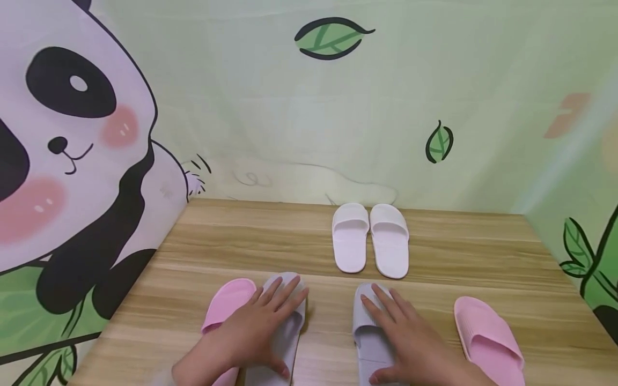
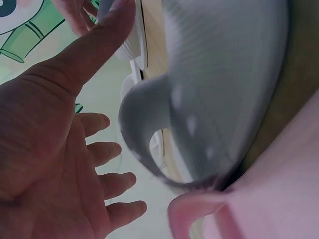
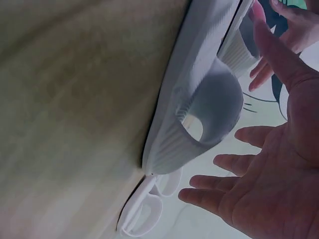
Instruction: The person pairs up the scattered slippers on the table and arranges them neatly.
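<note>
My left hand (image 1: 258, 327) is over a grey slipper (image 1: 289, 343), its fingers spread and the thumb held apart. In the left wrist view, a gap separates this hand from the grey slipper's strap (image 2: 144, 114). My right hand (image 1: 410, 338) lies above the other grey slipper (image 1: 374, 348), fingers extended. The right wrist view shows that palm (image 3: 279, 169) apart from the slipper's strap (image 3: 219, 104). Both grey slippers rest on the wooden surface, toes toward the wall, with a space between them. Neither hand holds anything.
A pink slipper (image 1: 227, 300) sits close against the left grey one, partly behind my arm. Its match (image 1: 492, 338) stands farther right. Two white slippers (image 1: 350, 246) are side by side near the panda-and-leaf backdrop (image 1: 270, 118). Wood-grain flooring (image 1: 449, 252) extends around them.
</note>
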A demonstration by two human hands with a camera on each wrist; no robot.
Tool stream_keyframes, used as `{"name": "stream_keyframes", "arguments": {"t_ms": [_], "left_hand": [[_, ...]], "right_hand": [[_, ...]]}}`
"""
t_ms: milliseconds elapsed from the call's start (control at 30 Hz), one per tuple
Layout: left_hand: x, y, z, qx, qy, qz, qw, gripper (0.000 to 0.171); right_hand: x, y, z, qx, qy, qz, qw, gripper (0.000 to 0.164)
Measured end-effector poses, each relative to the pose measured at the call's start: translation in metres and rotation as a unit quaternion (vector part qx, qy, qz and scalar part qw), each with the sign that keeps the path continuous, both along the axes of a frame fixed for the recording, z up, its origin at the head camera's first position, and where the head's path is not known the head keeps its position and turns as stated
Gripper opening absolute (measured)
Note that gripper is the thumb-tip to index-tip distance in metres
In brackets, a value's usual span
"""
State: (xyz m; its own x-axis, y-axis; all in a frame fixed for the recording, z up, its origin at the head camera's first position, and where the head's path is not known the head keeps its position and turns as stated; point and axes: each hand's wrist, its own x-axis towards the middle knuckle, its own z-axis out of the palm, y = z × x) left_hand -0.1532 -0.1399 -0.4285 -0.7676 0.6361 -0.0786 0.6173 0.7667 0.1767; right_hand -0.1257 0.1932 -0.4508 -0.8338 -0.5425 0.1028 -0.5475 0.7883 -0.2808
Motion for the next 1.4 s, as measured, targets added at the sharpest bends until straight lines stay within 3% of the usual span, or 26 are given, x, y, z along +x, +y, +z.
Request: {"name": "stream_keyframes", "arguments": {"t_ms": [133,333,533,933,1400], "left_hand": [[0.01,-0.001,-0.009,-0.01,0.035,-0.008,0.9993,0.15],[0.018,-0.004,-0.018,-0.025,0.066,-0.016,0.9974,0.153],[0.02,-0.004,-0.022,-0.006,0.042,-0.02,0.9989,0.156],[0.022,-0.001,-0.021,0.014,0.01,-0.014,0.9997,0.155],[0.02,-0.001,-0.022,0.016,0.019,-0.018,0.9995,0.153]], "right_hand": [[0.005,0.002,-0.011,0.003,0.029,0.017,0.999,0.137],[0.008,0.002,-0.023,-0.017,-0.007,0.013,1.0,0.139],[0.009,0.002,-0.026,-0.028,-0.027,0.008,0.999,0.138],[0.009,-0.004,-0.023,-0.019,-0.019,0.012,1.0,0.14],[0.006,-0.012,-0.023,-0.011,0.013,0.025,1.0,0.143]]}}
